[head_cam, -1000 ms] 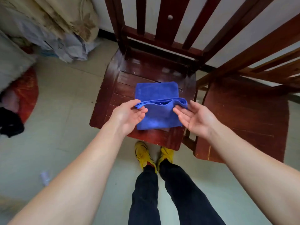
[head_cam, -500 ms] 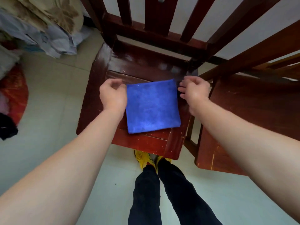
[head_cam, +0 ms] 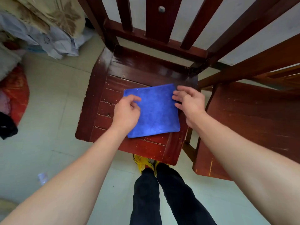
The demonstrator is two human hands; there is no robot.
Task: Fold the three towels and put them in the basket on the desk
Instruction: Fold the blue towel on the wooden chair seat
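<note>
1. Left hand (head_cam: 125, 111): fingers curled over blue towel's (head_cam: 155, 111) left edge; grip could not be determined.
2. Right hand (head_cam: 190, 103): released, fingertips touched towel's far right corner.
3. Towel lay folded on chair seat (head_cam: 100, 95), toward its right edge.

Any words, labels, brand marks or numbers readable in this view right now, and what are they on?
No readable text anywhere in the head view.
Folded blue microfibre towel: no tag or print showing.
Dark red wooden chair: only scuffs and a metal screw head.
Beige cloth with brown leaf pattern: pattern only, no lettering.
Small clear scrap on the floor: too small and blurred to tell.
</note>
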